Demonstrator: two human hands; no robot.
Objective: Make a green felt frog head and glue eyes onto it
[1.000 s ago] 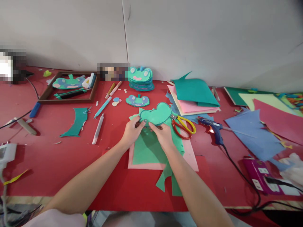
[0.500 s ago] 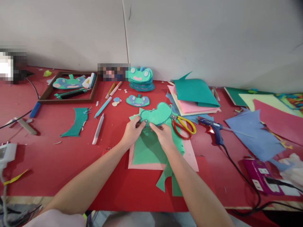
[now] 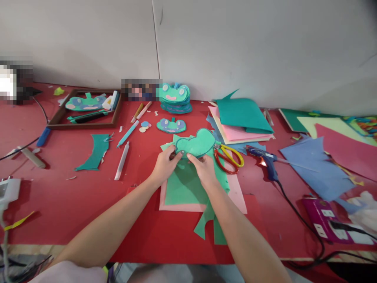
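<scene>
Between both hands is a green felt cutout (image 3: 197,142) with rounded lobes and a darker teal outline. My left hand (image 3: 167,163) pinches its lower left edge, the thumb on top. At the lower middle edge, my right hand (image 3: 203,169) grips it the same way; the fingers beneath are hidden. Under the hands lie green felt sheets (image 3: 185,188) on a pink sheet (image 3: 237,196). Scissors (image 3: 231,159) with yellow and red handles rest just right of the cutout, their blades mostly covered. A finished frog-face piece (image 3: 171,125) lies beyond it.
A stack of frog faces (image 3: 176,98) stands by the wall. Left are a brown tray (image 3: 85,126), pens (image 3: 122,161) and a teal scrap (image 3: 97,153). Right are folded felt (image 3: 244,116), a glue gun (image 3: 266,159) with its cord, blue felt (image 3: 318,165) and a purple box (image 3: 325,222).
The green cutout has shifted and tilted slightly, its right lobe a little further right. Both hands keep hold of it and have barely moved.
</scene>
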